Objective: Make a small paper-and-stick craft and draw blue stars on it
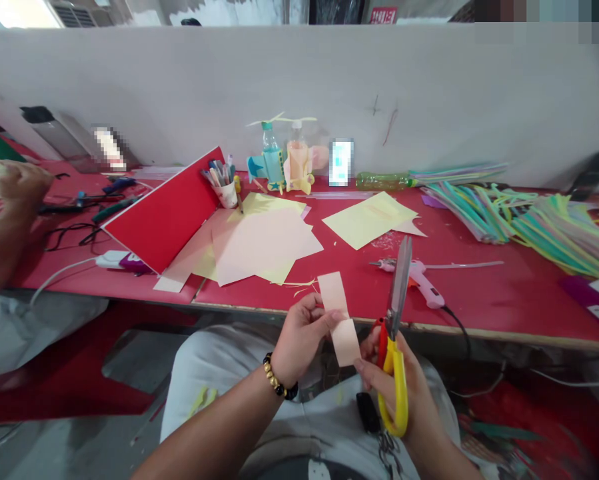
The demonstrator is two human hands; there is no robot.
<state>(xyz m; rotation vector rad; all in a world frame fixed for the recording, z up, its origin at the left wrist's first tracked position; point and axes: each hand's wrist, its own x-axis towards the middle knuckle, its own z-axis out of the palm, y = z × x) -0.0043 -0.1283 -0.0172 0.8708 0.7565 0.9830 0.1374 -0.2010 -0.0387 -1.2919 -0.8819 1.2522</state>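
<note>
- Fingers [324, 319] of the left hand [299, 340] pinch a pale strip [340, 320] near its middle; the strip stands almost upright in the air, nearer the person than the glue gun [419, 277] and a little left of it, past the table [479, 300] edge and over the lap.
- The right hand [409, 387] is closed around the yellow loops of the scissors [396, 313]; the blades lie shut together and point up, their tip crossing the glue gun in this view; the right thumb seems to touch the strip's lower end.
- Judged from this: the strip is being lined up, not cut; no blade is on the paper.
- A cut would call for the blades to be spread and tipped toward the strip's edge; the left pinch must stay firm, with the fingertips clear of the cutting line.
- Left of the glue gun lie loose sheets [264, 247]; behind them stands a cup [225, 187] of pens.
- Right of the glue gun lies a heap of straws [519, 213].
- Far left of the glue gun, a co-worker's hand [19, 183] holds something pale; what it is I cannot tell.
</note>
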